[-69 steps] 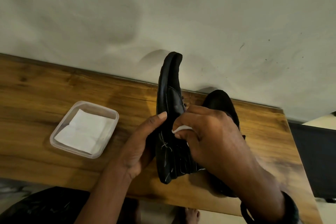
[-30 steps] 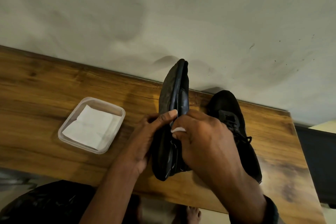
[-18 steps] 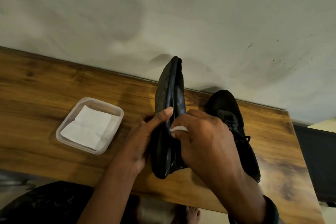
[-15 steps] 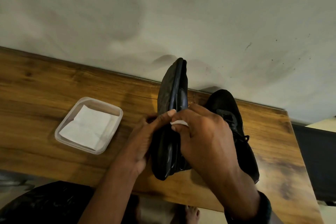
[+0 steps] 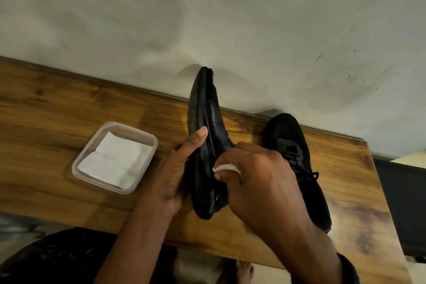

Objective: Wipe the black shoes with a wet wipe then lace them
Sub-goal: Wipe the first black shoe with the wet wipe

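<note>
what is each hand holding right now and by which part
The left hand grips the upturned black shoe by its sole side, thumb on the sole edge. The right hand pinches a bunched wet wipe, pressed to that shoe's upper.

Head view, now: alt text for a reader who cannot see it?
The right hand holds a wet wipe against a black shoe that the left hand grips on edge over a wooden table. A second black shoe, laced, lies to its right; a clear tub with a folded white sheet sits to its left.
</note>
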